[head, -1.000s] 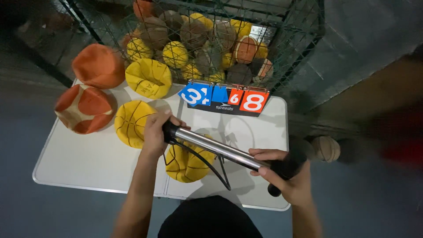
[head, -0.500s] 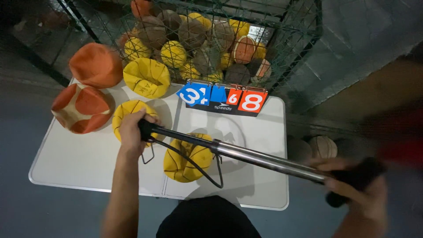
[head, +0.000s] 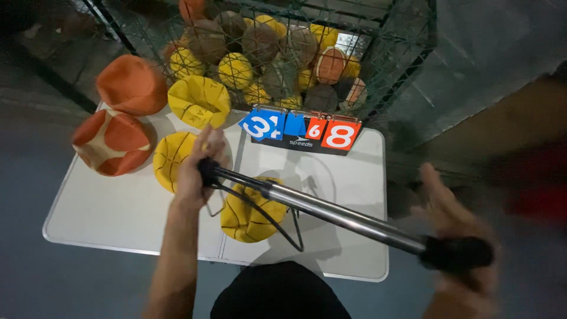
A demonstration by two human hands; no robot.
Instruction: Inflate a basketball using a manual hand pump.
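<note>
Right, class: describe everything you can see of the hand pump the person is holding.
The hand pump is a long, shiny metal tube, lying slanted above the white table. Its black end sits in the left hand; the black handle at the other end is in the blurred right hand, whose fingers look spread. A thin black hose loops down over a deflated yellow ball, beside thin wire foot loops.

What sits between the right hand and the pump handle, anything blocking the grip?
Nothing visible. The right hand, blurred, is at the black handle of the pump. The left hand grips the pump's other end.
</note>
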